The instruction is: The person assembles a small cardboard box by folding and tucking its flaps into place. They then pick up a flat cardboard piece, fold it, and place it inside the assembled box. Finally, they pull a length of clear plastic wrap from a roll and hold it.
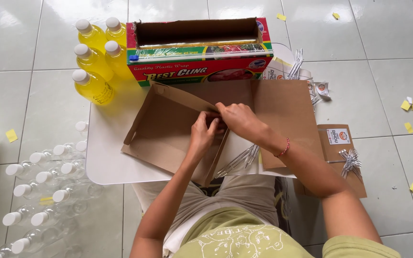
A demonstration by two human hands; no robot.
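Left hand and right hand are pinching a brown cardboard box flap mid-desk; a red-green cling-wrap carton is standing along the far edge.

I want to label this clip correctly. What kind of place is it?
Probably a home packing spot on a tiled floor, not a factory. The hands fold a cardboard box on a small white table, beside yellow bottles and empty bottles.

Home floor packing spot: white tiles, low white table, bottles at 10 o'clock, cling-wrap box at 12
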